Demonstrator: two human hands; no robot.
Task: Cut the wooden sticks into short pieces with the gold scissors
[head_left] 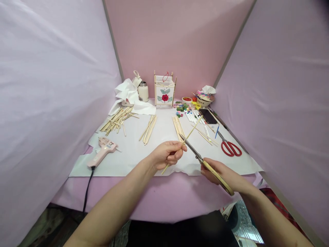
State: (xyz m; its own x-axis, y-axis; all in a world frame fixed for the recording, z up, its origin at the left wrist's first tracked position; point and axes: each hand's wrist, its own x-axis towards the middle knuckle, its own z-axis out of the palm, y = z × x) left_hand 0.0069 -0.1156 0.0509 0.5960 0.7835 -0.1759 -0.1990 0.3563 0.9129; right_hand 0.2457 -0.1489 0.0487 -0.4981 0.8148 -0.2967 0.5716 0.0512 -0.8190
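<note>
My left hand (171, 153) is closed around a thin wooden stick (193, 127), which slants up to the right and pokes out below the fist. My right hand (214, 169) grips pruning shears (214, 174) with yellowish handles. Their metal blades meet the stick just above my left fingers; whether they press into it I cannot tell. Behind the blades, a row of short sticks (177, 126) lies on the white sheet (133, 154). Another small bundle of sticks (149, 129) is further left.
A pink glue gun (104, 151) lies left, near a stick pile (117, 120). At the back stand a rose-painted lantern (165, 92) and a cream bottle (143, 92). Red-handled scissors (230, 145), a phone (208, 116), markers (190, 116) and a bowl (204, 101) are right.
</note>
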